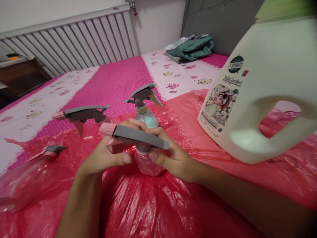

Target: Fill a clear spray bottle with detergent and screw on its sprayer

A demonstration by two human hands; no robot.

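A small clear spray bottle (148,165) with a grey and pink trigger head (135,136) stands on red plastic sheeting. My left hand (106,155) is closed around the trigger head from the left, thumb near the bottle's neck. My right hand (170,155) grips the neck and the head's right side. Just behind stands a second spray bottle (146,114) with pale green liquid and a grey head.
A large white detergent jug (250,89) with a handle stands close at the right. A third spray bottle's head (83,115) shows at the left, and another bottle (29,175) lies on the red sheeting (173,205). Folded clothes (192,48) rest on the pink bedspread (116,79). A radiator (74,43) lines the wall.
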